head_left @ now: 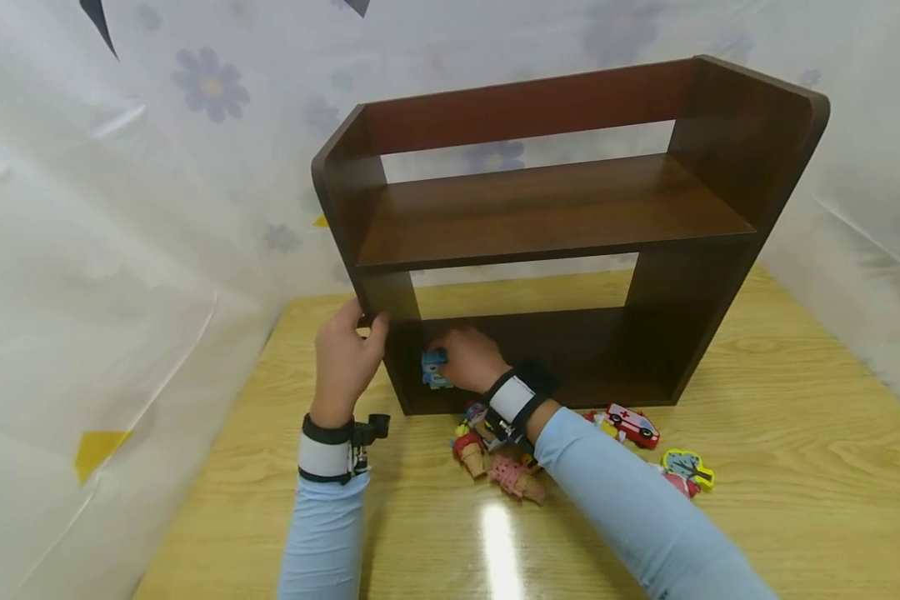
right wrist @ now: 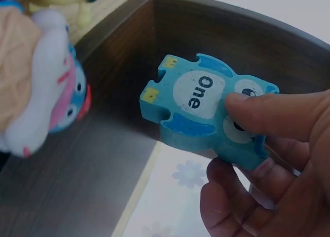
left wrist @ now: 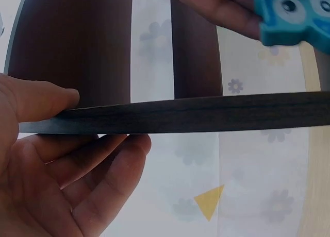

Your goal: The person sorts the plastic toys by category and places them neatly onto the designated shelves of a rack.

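Note:
My right hand [head_left: 471, 358] pinches a blue owl-shaped block [right wrist: 198, 95] by its head end, thumb over one eye; the word "One" is printed on its belly. In the head view the block is inside the lower compartment of a dark brown wooden shelf [head_left: 555, 208], near the left side panel. Whether it touches the shelf floor, I cannot tell. My left hand [head_left: 348, 354] grips the front edge of that left panel, thumb on the inner face and fingers outside, as the left wrist view shows.
On the wooden table [head_left: 270, 517] before the shelf lie ice-cream-cone toys [head_left: 516, 479], a red and white ambulance toy [head_left: 633, 425] and a yellow-edged tree toy [head_left: 687, 468]. My right forearm hides part of this group. White flower-patterned sheeting [head_left: 210, 83] surrounds the table.

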Demonstrator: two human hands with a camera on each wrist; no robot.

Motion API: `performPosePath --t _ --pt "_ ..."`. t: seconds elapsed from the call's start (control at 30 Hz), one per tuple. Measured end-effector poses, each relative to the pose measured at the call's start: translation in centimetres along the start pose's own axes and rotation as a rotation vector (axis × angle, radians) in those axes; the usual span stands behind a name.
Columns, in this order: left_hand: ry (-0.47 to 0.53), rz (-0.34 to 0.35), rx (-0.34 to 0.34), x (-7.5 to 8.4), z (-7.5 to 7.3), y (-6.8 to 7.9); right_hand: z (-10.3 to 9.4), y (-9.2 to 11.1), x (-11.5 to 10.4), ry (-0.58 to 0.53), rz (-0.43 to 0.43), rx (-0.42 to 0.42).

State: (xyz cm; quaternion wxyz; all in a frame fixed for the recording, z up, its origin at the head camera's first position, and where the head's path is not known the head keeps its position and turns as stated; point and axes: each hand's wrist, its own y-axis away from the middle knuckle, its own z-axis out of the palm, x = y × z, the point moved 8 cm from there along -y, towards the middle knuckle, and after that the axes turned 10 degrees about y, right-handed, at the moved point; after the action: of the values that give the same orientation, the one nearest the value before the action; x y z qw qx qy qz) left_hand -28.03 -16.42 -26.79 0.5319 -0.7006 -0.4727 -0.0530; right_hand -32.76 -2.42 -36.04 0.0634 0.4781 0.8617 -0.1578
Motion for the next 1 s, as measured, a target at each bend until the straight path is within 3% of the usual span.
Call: performPosePath --t 0.27,0.67,1.0 --pt "0.022 0.027 -0.025 0.4 0.5 0.1 0.8 0.1 -0.8 0.027 0.035 -0.064" --pt "0.044 0.013 -0.064 1.4 1.6 0.1 1.8 0.8 -0.5 0.060 0.046 -0.086" --pt "0.051 0.022 -0.079 1.9 2.2 -0.2 0.1 1.7 -0.1 0.065 0.065 -0.076"
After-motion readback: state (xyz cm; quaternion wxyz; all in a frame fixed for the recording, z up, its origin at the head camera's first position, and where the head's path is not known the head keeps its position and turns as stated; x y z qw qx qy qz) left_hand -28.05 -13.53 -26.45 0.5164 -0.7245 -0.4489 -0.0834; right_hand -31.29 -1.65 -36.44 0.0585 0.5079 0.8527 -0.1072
